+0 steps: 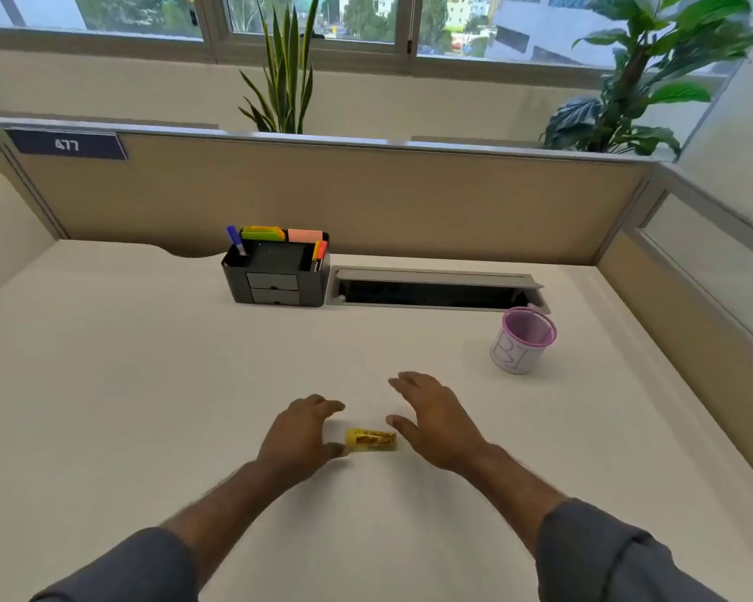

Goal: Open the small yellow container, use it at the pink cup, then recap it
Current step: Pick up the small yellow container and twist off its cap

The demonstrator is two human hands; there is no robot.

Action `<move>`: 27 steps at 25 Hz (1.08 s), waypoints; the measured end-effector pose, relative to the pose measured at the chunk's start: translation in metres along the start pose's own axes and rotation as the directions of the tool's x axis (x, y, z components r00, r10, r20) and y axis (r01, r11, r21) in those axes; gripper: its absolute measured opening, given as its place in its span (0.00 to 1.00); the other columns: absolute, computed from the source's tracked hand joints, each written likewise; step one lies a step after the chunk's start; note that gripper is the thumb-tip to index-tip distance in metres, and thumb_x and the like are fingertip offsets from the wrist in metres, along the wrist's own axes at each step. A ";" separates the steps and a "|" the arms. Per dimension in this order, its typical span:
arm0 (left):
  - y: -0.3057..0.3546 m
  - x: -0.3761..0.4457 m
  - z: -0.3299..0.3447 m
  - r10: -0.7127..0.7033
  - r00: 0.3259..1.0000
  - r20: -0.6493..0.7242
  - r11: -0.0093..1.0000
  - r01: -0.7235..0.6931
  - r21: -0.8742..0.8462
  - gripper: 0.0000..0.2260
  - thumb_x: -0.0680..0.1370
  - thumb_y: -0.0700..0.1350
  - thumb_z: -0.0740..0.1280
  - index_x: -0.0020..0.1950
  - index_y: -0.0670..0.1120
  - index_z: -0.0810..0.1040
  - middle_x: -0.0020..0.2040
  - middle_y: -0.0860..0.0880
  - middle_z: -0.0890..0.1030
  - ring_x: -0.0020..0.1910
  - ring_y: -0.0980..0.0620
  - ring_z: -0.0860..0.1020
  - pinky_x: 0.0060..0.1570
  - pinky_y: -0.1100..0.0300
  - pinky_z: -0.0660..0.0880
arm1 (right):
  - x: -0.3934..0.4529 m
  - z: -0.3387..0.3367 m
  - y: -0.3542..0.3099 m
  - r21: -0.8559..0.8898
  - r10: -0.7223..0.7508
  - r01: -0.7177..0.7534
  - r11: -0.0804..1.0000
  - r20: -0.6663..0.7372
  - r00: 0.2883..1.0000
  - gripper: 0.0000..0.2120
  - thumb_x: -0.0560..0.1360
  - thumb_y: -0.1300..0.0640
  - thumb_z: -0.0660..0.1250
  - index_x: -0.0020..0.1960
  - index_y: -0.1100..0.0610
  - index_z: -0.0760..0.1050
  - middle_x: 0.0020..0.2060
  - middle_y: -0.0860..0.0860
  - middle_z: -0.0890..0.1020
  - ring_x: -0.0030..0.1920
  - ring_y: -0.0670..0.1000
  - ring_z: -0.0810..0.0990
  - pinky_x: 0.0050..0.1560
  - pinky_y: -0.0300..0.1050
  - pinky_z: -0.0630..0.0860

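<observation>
We count one small yellow container (371, 440) lying on its side on the white desk (127, 384), near the front edge and about midway between the left and right edges; its cap end points left and the cap looks on, though blur leaves the seam unclear. Our two hands flank it: our left hand (298, 432) sits just left of the container, fingers loosely curled and spread, its thumb tip touching or nearly touching the cap end, we cannot tell which; our right hand (433, 421) hovers just right of it, palm down, fingers spread wide and gripping nothing, its thumb close above the container's right end. Both sleeves are grey, pushed up the forearms. One pink cup (523, 340) stands upright well apart, toward the back right corner, wrapped in a white label with handwriting. One black organiser (275, 271) stands at the back edge near the middle, with two small drawers, one blue marker, one orange marker and some coloured notes; one open cable tray (435, 288) lies just right of it. Two plants rise behind the partition.
</observation>
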State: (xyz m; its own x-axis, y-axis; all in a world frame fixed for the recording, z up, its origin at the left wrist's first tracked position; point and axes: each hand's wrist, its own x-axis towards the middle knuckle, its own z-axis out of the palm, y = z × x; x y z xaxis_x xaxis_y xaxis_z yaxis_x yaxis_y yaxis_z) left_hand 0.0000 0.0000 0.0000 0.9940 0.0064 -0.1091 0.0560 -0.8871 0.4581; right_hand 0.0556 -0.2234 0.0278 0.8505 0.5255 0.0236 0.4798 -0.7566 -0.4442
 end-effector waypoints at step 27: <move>0.046 -0.011 -0.003 -0.218 0.956 -0.196 0.705 0.015 -0.709 0.10 0.67 0.50 0.78 0.45 0.59 0.82 0.41 0.56 0.85 0.42 0.58 0.81 0.42 0.63 0.77 | -0.013 0.006 -0.032 0.804 0.263 -0.208 0.556 0.068 0.963 0.18 0.70 0.54 0.75 0.59 0.51 0.78 0.47 0.57 0.83 0.41 0.49 0.78 0.42 0.43 0.77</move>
State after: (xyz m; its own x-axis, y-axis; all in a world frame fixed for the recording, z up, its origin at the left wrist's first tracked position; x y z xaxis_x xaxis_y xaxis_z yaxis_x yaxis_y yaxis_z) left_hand -0.0085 -0.0396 0.0248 0.9566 0.2898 -0.0316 0.1215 -0.2975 0.9469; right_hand 0.0277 -0.2035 0.0360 0.9300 0.3335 -0.1546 -0.0836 -0.2176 -0.9725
